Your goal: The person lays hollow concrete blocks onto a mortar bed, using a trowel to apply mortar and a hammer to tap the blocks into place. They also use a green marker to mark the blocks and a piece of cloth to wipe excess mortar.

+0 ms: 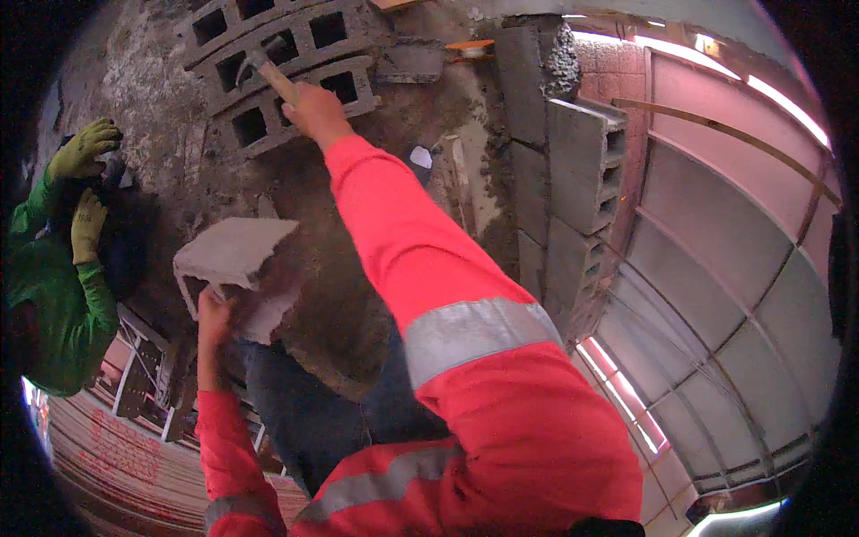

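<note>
My right hand (pixel 319 113) is closed round the wooden handle of a claw hammer (pixel 280 82), my arm stretched out ahead. The hammer's dark metal head is over the stacked hollow concrete blocks (pixel 309 63) at the top; I cannot tell whether it touches them. Nearer to me, my left hand (pixel 215 315) grips a broken piece of concrete block (pixel 234 246) by its lower edge. The piece has a flat grey top and a jagged right side. Part of my left fingers is hidden by it.
A block wall (pixel 573 170) runs along the right, with pink and grey panels beyond. A co-worker in a green sleeve (pixel 54 277) and yellow-green gloves (pixel 85 152) is at the left. An orange reel (pixel 470 49) lies near the wall, and stacked boards (pixel 116 447) are at lower left.
</note>
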A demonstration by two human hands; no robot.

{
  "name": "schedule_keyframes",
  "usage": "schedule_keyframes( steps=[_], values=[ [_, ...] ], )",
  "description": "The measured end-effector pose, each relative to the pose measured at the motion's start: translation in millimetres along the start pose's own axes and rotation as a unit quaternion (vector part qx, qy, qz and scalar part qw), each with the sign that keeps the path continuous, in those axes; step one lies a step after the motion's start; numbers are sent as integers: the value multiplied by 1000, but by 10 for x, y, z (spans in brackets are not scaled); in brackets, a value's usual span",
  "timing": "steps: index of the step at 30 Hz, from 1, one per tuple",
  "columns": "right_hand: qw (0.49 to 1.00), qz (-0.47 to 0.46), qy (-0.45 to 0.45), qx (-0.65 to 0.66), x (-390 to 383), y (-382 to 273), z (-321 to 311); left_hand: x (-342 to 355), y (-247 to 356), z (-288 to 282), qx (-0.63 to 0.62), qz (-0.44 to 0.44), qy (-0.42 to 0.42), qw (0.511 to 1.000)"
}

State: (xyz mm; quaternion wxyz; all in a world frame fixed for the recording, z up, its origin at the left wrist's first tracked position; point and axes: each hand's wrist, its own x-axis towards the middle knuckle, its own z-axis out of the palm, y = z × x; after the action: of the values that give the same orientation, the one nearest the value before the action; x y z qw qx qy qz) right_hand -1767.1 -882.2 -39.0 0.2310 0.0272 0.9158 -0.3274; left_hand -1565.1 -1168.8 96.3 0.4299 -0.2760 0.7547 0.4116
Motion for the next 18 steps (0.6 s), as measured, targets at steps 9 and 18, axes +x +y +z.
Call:
schedule_keyframes(
  steps=[9, 18],
  values=[
    [974, -16, -173, 145, -1323, 100, -280, -111, 698, 847, 404, 204, -129, 882],
    [873, 199, -56, 441, -2996, 1112, -1776, -396, 2361, 2442, 606, 390, -223, 656]
  ],
)
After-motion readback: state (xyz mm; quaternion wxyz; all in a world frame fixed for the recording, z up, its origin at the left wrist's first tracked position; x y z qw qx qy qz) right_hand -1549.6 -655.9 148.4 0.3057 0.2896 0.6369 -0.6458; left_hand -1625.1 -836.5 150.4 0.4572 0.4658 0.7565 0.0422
